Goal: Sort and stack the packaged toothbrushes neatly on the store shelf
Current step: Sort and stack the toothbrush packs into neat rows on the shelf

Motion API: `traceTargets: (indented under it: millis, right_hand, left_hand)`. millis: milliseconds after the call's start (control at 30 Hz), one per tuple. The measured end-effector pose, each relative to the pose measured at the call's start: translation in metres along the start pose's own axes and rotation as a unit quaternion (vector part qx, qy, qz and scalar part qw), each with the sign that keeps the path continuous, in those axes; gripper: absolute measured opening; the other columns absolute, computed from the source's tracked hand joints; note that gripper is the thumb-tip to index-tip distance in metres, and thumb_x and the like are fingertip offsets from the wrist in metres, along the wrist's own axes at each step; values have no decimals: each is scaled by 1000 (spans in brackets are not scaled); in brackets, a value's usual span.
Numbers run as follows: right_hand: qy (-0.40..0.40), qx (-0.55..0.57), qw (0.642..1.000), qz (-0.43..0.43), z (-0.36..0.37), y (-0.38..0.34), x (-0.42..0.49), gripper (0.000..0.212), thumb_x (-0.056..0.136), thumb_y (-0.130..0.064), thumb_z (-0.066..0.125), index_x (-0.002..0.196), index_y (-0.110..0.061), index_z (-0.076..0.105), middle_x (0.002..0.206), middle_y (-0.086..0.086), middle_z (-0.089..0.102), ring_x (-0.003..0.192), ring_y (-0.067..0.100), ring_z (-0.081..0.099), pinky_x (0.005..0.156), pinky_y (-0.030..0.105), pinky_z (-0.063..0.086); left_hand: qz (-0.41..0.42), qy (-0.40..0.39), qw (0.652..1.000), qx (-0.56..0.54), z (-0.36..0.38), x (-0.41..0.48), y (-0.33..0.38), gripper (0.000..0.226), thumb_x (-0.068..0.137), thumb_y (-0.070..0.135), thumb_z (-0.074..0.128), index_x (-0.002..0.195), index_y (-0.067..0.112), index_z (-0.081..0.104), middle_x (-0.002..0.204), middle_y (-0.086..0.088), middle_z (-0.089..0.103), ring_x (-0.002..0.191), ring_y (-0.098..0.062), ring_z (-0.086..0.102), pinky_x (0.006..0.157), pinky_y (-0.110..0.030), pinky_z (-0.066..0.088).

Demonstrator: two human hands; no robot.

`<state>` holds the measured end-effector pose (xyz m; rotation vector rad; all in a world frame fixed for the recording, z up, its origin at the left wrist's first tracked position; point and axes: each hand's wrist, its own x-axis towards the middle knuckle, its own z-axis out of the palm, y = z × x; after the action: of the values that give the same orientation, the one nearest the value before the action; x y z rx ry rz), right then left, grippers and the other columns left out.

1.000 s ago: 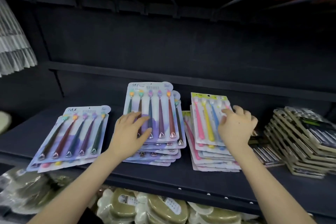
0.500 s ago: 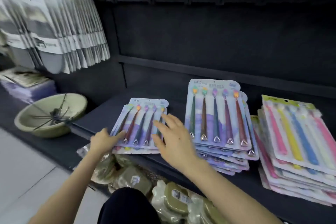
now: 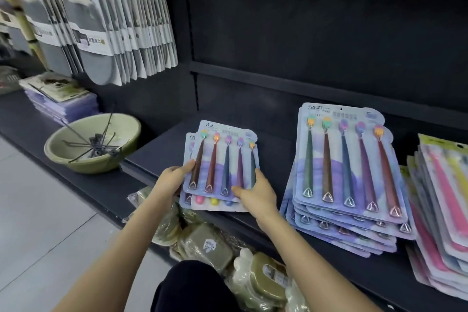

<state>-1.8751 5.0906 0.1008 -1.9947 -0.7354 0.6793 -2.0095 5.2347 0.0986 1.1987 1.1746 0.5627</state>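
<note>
The left hand (image 3: 174, 180) grips the left edge of a small pile of purple-blue card packs with five dark toothbrushes each (image 3: 222, 159). Its thumb lies on top of the top pack and its fingers are curled under. The right hand (image 3: 255, 192) grips the same pile at its 5 o'clock corner. Its thumb rests on the front of the top pack and its fingers run up the right edge. So both hands are closed on the pile, one on each side.

The pile sits near the front edge of the dark flat shelf (image 3: 157, 154). At 3 o'clock from it, a little apart, lies a tall stack of the same purple-blue packs (image 3: 347, 172). Further on at 3 o'clock is a stack of packs with pink and yellow brushes (image 3: 443, 197). At 9 o'clock from the pile stands a round green plastic bowl (image 3: 93, 144) with thin dark rods in it.

Half a second ago the right hand lay spread flat on top of the pile. Now it is curled round the edge. The left hand was down at the pile's 7 o'clock corner and is now higher up the left side.
</note>
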Motion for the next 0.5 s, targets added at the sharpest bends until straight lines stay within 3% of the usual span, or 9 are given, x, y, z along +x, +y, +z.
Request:
traceTargets:
  millis: [100, 167, 267, 333, 433, 500]
  right_hand:
    - [-2, 61, 998, -11, -1, 0, -8, 56, 82, -17, 68, 134, -16, 47, 112, -2, 61, 96, 16, 60, 89, 33, 50]
    - [-8, 81, 996, -21, 0, -2, -15, 65, 81, -16, 69, 140, -18, 43, 126, 0, 59, 107, 18, 59, 96, 35, 48]
    - [-6, 98, 993, -68, 0, -13, -28, 76, 79, -17, 73, 145, -22, 37, 138, 0, 50, 121, 19, 53, 102, 41, 46]
    - [13, 111, 987, -114, -5, -26, -36, 78, 77, -16, 74, 143, -31, 36, 139, -5, 47, 122, 16, 51, 102, 39, 45]
    - [50, 120, 972, -197, -19, -49, -48, 75, 74, -14, 75, 114, -64, 37, 117, -21, 53, 108, 6, 56, 91, 30, 48]
    - [80, 124, 964, -220, -32, -58, -55, 77, 74, -14, 76, 123, -59, 37, 119, -19, 52, 108, 5, 55, 92, 28, 46]
  left_hand:
    - [-9, -54, 991, -126, 2, -14, -1, 50, 92, 47, 54, 124, 9, 53, 101, -14, 67, 76, -26, 65, 62, -34, 53]
    - [-8, -99, 980, -171, -1, -27, 2, 55, 91, 50, 52, 130, 12, 52, 115, -16, 65, 85, -27, 66, 58, -30, 55]
    - [46, -118, 971, -204, -17, -43, 5, 63, 84, 49, 56, 134, 12, 50, 127, -18, 60, 106, -33, 62, 73, -36, 57]
    - [79, -120, 960, -241, -29, -53, 8, 58, 83, 48, 56, 130, 15, 54, 120, -14, 65, 100, -29, 66, 71, -37, 59]
    - [125, -146, 955, -228, -39, -68, 17, 55, 82, 54, 52, 122, 18, 62, 104, -9, 72, 81, -25, 67, 57, -36, 54]
    - [152, -159, 949, -225, -37, -76, 25, 46, 82, 51, 54, 116, 21, 65, 101, -7, 73, 77, -23, 69, 56, -35, 56]
